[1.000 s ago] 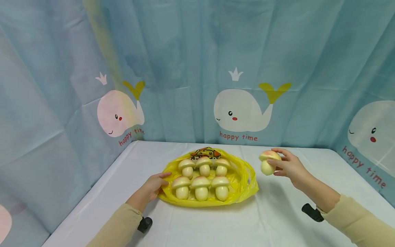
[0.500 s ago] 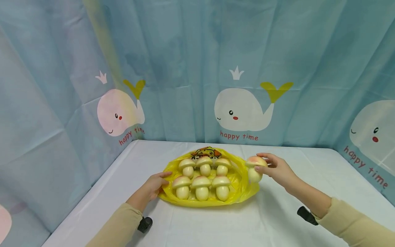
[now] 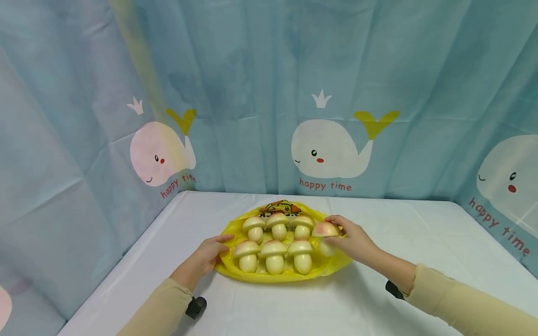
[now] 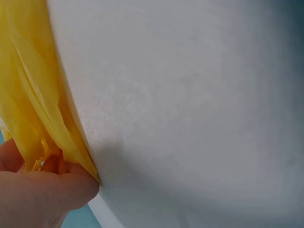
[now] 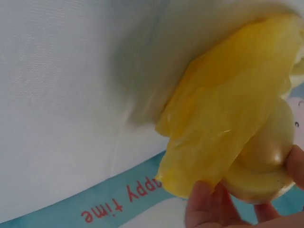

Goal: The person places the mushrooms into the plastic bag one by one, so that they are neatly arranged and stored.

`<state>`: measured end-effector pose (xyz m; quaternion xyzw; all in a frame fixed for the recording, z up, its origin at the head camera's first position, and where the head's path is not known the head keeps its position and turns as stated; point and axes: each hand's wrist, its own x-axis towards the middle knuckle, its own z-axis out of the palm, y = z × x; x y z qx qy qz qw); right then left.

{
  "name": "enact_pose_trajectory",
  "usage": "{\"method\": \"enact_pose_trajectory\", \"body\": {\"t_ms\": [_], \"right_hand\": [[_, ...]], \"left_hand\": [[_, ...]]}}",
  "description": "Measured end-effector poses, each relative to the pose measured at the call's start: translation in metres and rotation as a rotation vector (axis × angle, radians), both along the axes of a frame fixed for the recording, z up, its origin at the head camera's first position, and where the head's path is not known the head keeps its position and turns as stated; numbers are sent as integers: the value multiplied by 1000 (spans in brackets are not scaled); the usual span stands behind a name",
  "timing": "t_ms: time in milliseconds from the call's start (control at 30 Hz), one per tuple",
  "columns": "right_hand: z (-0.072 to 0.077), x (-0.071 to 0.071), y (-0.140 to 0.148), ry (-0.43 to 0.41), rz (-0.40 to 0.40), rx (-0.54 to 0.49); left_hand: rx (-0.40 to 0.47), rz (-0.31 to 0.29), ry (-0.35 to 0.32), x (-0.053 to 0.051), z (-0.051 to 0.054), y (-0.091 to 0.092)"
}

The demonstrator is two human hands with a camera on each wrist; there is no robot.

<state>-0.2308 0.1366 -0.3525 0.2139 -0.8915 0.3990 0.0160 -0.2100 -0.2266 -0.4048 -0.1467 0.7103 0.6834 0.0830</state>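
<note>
A yellow plastic bag (image 3: 273,277) lies spread open on the table, with mushrooms (image 3: 275,263) standing inside in two rows; they have cream stems and pale, pink-tinged caps. My left hand (image 3: 206,255) grips the bag's left edge, and the left wrist view shows the yellow plastic (image 4: 35,90) pinched between thumb and fingers. Over the bag's right end, my right hand (image 3: 356,241) holds one more mushroom (image 3: 326,229) upright, its cap pinker than the others. In the right wrist view, bag film (image 5: 213,109) partly covers this mushroom (image 5: 270,142) and touches the fingertips.
The table has a white cloth (image 3: 290,308). Behind and beside it hangs a blue curtain (image 3: 248,154) printed with whales. A black wrist device (image 3: 196,307) sits at the left cuff, another (image 3: 394,290) at the right.
My right hand has carried its mushroom leftward and down, from beside the bag to over the bag's right end. My left hand stays on the left edge.
</note>
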Motion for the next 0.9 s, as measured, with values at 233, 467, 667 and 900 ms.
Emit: {"method": "enact_pose_trajectory", "body": {"t_ms": [233,467,667,900], "right_hand": [[-11,-1,-12,43,-90,159],[-16,-2,-18,7,-117,226],[-18,-4,-22,1,-127,289],[-23,-5,-26,-29,-141,330]], "left_hand": [[-5,-3,5,1,2,2],[-5,19,13,0,3,-1],[-59,42,25,2,9,-3],[-110,77,64,2,17,-7]]}}
